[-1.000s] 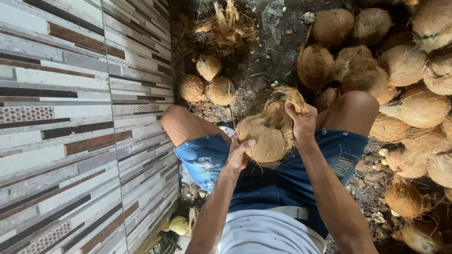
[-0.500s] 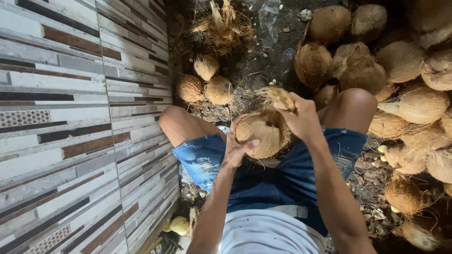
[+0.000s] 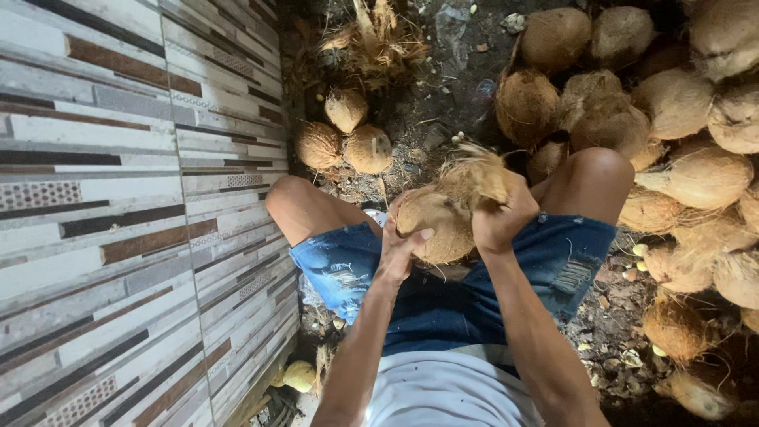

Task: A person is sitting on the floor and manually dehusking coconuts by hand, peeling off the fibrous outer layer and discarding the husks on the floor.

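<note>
Left hand (image 3: 399,245) is clamped on the near side of the coconut (image 3: 435,225), right hand (image 3: 500,221) gripping its husk flap (image 3: 478,175); coconut sits just above the denim shorts (image 3: 443,308).

Coconut pile (image 3: 680,158) right, wall (image 3: 118,213) left
</note>
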